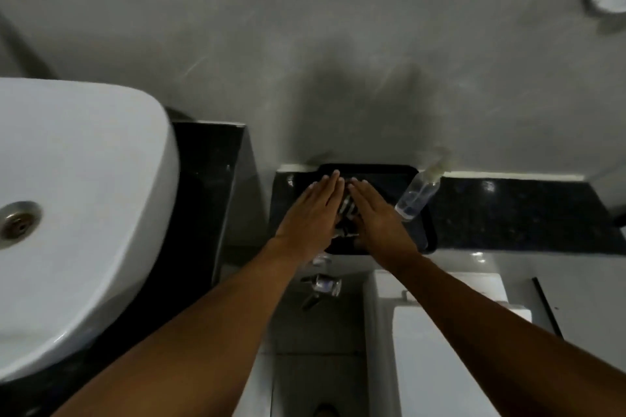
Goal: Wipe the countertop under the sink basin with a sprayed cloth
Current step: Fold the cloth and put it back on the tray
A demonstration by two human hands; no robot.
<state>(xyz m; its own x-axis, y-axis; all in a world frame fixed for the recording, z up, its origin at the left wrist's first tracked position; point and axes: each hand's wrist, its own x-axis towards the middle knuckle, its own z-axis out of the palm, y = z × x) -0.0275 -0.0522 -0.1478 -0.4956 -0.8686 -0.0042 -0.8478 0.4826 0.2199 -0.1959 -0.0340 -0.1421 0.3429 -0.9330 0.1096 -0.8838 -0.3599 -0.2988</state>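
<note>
My left hand [311, 213] and my right hand [376, 217] lie flat, palms down and side by side, on a black tray [372, 169]. Between and under them shows a dark cloth with light stripes [347, 210], mostly covered by the hands; no fingers curl around it. A clear spray bottle [416, 196] lies tilted over the tray's right rim, close to my right hand. The white sink basin [84, 196] sits at the left on a black countertop [203, 179], apart from both hands.
The tray rests on a black speckled ledge [508, 213] against a grey wall. Below it hangs a chrome valve [323, 284]. A white tank-like fixture [440, 349] stands at the lower right. The basin's metal drain [20, 223] shows at the far left.
</note>
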